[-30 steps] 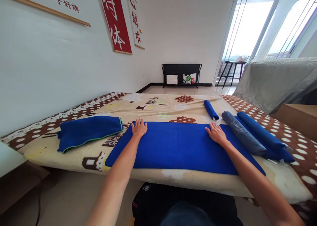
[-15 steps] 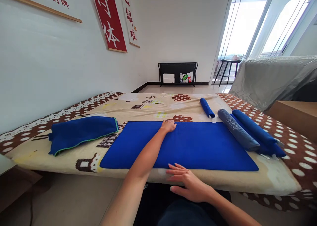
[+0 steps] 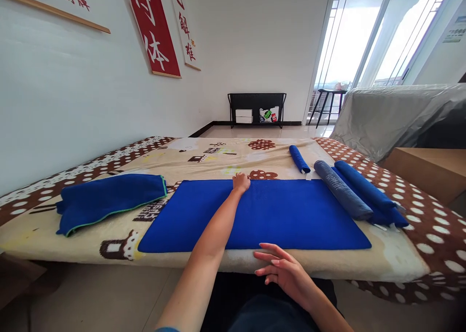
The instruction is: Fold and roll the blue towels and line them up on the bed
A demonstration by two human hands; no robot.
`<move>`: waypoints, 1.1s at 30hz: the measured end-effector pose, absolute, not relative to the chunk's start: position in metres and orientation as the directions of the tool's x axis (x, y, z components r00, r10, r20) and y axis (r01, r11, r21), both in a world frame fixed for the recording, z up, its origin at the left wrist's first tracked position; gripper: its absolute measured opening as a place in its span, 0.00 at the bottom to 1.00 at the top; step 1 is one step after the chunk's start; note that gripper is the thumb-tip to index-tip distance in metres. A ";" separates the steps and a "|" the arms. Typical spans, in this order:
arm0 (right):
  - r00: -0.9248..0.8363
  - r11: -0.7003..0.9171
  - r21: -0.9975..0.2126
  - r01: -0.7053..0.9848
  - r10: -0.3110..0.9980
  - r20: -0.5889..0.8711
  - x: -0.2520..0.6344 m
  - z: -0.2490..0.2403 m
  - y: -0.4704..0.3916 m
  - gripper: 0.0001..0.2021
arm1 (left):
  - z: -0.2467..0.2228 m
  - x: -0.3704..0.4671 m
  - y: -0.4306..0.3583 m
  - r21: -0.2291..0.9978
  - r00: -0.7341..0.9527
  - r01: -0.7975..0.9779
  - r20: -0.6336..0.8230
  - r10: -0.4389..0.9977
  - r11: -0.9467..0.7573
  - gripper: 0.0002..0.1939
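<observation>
A blue towel (image 3: 298, 215) lies flat, its long side along the near edge of the bed. My left hand (image 3: 241, 182) reaches across it to the middle of the far edge, fingers curled round that edge and closed on the cloth. Just in front of the towel's near edge hovers my right hand (image 3: 286, 271), fingers apart and holding nothing. To the left, a crumpled blue cloth with green edging (image 3: 109, 198) rests on the blanket. On the right lie a grey rolled towel (image 3: 342, 190), blue rolled towels (image 3: 367, 186) and a smaller blue roll (image 3: 299, 159).
A cream and brown patterned blanket (image 3: 204, 164) covers the bed. A cardboard box (image 3: 429, 172) and a plastic-covered piece of furniture (image 3: 386, 113) stand at the right. Against the back wall is a black rack (image 3: 257, 104); a black stool (image 3: 327, 104) stands by the glass door.
My right hand has turned and lifted slightly, moving a little to the right, its fingers curving more. My left hand stays at the towel's far edge. The view has shifted slightly.
</observation>
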State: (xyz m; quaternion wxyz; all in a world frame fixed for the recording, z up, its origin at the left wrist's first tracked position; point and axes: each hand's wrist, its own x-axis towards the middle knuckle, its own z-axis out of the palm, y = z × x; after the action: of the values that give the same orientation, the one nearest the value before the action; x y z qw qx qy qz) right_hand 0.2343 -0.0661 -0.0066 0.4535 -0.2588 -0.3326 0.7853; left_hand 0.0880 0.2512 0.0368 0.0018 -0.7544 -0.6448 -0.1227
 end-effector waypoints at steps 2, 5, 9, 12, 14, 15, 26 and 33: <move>-0.483 -0.376 -0.766 -0.522 0.870 -0.098 0.228 0.000 -0.061 0.25 | 0.034 0.091 0.253 0.171 0.138 0.971 0.187 0.973 -0.170 0.17; -0.481 -0.374 -0.769 -0.519 0.871 -0.099 0.221 0.005 -0.054 0.25 | 0.029 0.096 0.253 0.189 0.124 0.969 0.194 0.973 -0.161 0.17; -0.459 -0.362 -0.807 -0.466 0.879 -0.129 0.217 0.009 -0.048 0.27 | 0.026 0.102 0.252 0.205 0.064 0.972 0.222 0.973 -0.111 0.18; -0.356 -0.290 -0.866 -0.408 0.924 -0.142 0.218 0.009 -0.053 0.27 | 0.025 0.105 0.251 0.215 0.042 0.972 0.226 0.973 -0.091 0.18; -0.276 -0.236 -0.895 -0.379 0.952 -0.135 0.220 0.005 -0.061 0.27 | 0.024 0.105 0.251 0.219 0.045 0.971 0.221 0.974 -0.094 0.18; -0.242 -0.215 -0.904 -0.369 0.962 -0.130 0.223 0.002 -0.067 0.26 | 0.024 0.105 0.250 0.220 0.049 0.971 0.217 0.975 -0.098 0.18; -0.161 -0.191 -0.800 -0.568 0.980 -0.119 0.241 -0.024 -0.097 0.32 | 0.021 0.100 0.252 0.230 0.064 0.967 0.199 0.978 -0.110 0.18; -0.242 -0.241 -0.834 -0.496 0.961 -0.134 0.208 -0.008 -0.072 0.31 | 0.019 0.108 0.258 0.233 0.057 0.967 0.197 0.979 -0.103 0.17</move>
State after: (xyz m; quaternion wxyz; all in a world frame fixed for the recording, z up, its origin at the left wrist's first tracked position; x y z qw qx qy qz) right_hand 0.2082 -0.0723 -0.0078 0.5127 -0.3407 -0.3413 0.7103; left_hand 0.1080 0.2584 0.0188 -0.0193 -0.7267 -0.6694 -0.1533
